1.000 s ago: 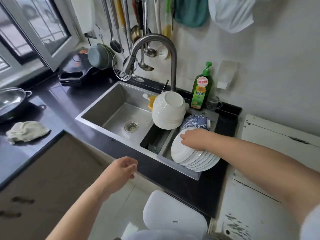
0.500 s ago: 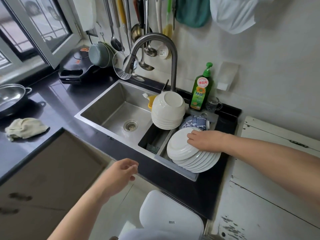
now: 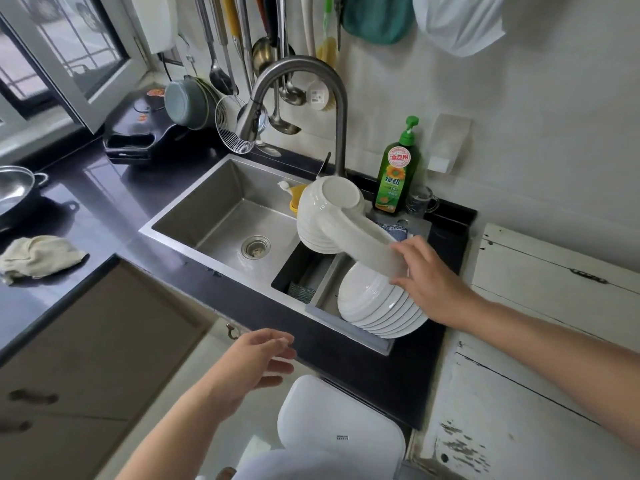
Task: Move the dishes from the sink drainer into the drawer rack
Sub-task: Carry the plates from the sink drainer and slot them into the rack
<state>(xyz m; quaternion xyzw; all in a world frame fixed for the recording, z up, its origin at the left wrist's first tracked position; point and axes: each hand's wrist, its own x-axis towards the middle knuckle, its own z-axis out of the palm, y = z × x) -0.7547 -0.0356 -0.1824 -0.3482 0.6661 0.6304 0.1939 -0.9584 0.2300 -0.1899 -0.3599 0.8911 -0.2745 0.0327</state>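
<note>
1. Head view. Right hand (image 3: 429,278) grips one round white ceramic plate (image 3: 367,244) by its rim, thumb below and fingers over the edge; the plate is tilted and held above the leaning stack of white plates (image 3: 377,303), apart from it.
2. The plate stack stands on edge in the grey sink drainer tray (image 3: 349,332), at the right end of the stainless steel sink (image 3: 221,216).
3. A stack of upturned white bowls (image 3: 325,216) sits behind the plates, just beside the held plate. A blue-patterned dish (image 3: 394,230) is partly hidden behind it.
4. Left hand (image 3: 256,362) hovers in front of the black table (image 3: 104,188) edge, fingers loosely spread, holding nothing.
5. Green dish soap bottle (image 3: 396,171) stands behind the drainer, near the curved metal tap (image 3: 304,84).
6. Crumpled cream cloth (image 3: 38,258) lies on the table at left.
7. The drawer rack is out of sight.
</note>
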